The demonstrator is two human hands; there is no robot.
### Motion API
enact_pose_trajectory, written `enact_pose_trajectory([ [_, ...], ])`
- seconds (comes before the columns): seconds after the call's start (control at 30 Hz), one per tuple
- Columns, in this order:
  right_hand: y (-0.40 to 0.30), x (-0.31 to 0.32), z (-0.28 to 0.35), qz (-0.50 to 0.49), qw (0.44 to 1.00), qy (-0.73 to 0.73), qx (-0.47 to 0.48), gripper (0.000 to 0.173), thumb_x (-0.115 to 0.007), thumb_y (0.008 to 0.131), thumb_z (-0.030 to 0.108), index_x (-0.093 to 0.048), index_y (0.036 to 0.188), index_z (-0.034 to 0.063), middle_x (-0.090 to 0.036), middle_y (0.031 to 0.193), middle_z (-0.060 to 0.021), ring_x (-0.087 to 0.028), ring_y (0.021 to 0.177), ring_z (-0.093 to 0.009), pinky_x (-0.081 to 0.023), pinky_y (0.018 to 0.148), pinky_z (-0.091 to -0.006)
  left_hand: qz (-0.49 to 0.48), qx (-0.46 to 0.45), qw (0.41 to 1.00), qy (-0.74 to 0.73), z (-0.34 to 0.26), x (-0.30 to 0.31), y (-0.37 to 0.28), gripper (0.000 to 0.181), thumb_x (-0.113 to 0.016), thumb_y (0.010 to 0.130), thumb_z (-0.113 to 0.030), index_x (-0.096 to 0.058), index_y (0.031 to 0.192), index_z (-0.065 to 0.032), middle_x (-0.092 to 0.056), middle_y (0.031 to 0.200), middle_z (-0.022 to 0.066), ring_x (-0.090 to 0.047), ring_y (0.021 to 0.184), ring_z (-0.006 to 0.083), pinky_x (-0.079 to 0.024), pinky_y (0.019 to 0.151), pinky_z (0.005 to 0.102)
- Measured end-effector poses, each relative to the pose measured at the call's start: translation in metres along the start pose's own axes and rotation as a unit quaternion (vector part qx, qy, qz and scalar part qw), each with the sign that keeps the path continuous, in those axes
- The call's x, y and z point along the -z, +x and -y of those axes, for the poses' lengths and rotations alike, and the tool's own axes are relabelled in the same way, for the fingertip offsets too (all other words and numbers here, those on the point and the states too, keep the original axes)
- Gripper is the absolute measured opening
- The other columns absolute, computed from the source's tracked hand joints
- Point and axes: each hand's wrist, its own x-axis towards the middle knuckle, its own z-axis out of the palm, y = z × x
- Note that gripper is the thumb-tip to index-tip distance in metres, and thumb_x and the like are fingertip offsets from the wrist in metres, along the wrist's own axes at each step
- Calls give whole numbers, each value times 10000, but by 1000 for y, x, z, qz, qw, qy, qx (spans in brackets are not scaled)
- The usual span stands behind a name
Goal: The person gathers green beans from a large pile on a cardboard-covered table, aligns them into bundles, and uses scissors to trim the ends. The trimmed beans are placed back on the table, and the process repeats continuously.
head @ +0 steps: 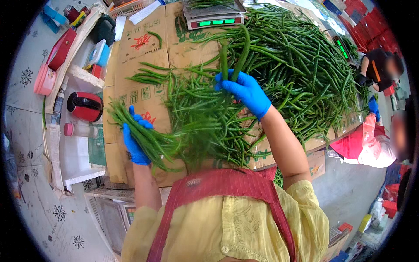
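Observation:
In a blue glove, my left hand [136,144] is closed around a bunch of long green chili peppers [144,134], held over the left side of the cardboard-covered table [140,49]. My right hand [245,91], gloved the same way, grips a few long peppers [242,55] that stick up past its fingers. Below and between the hands, blurred peppers [203,131] spread towards my red apron [226,183]. A large heap of the same peppers [294,65] fills the table's right side.
At the table's far edge stands a digital scale [214,21] with peppers on its pan. A red and black case [85,106] and a pink-capped bottle [80,130] lie on a shelf at left. Two co-workers [376,68] are at the heap's right side.

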Motion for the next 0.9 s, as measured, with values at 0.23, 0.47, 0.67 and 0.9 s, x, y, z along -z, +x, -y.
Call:
enact_pose_trajectory([
  [0.23, -6, -18, 4, 140, 955, 227, -133, 402, -531, 902, 368, -612, 1163, 72, -633, 892, -7, -546, 732, -74, -397, 625, -200, -75, 90, 987, 106, 38, -59, 7, 574, -532, 913, -244, -304, 1420, -102, -585, 1027, 74, -585, 864, 178, -501, 810, 348],
  [0.47, -11, -44, -6, 193, 965, 152, -89, 529, -642, 852, 224, -473, 1325, 61, -594, 1134, -24, -537, 959, -94, -425, 826, -230, -71, 162, 976, 129, 72, -64, 17, 450, -543, 887, -226, -485, 1266, 8, -590, 1156, 146, -588, 990, 241, -485, 873, 378],
  [0.67, -15, -67, -15, 101, 983, 124, -89, 452, -687, 821, 184, -511, 1217, 57, -598, 997, -20, -547, 840, -73, -475, 698, -248, -28, 191, 975, 111, 81, -66, 17, 497, -464, 911, -289, -449, 1299, 21, -554, 1222, 170, -563, 1082, 265, -451, 941, 394],
  [0.9, -8, -83, -46, 1, 1000, 16, 23, 388, -715, 777, 187, -553, 1089, 25, -625, 1003, -110, -614, 842, -203, -494, 715, -335, -64, 171, 975, 125, 85, -53, 16, 472, -504, 890, -211, -450, 1303, 11, -545, 1239, 160, -556, 1094, 267, -439, 954, 392],
])
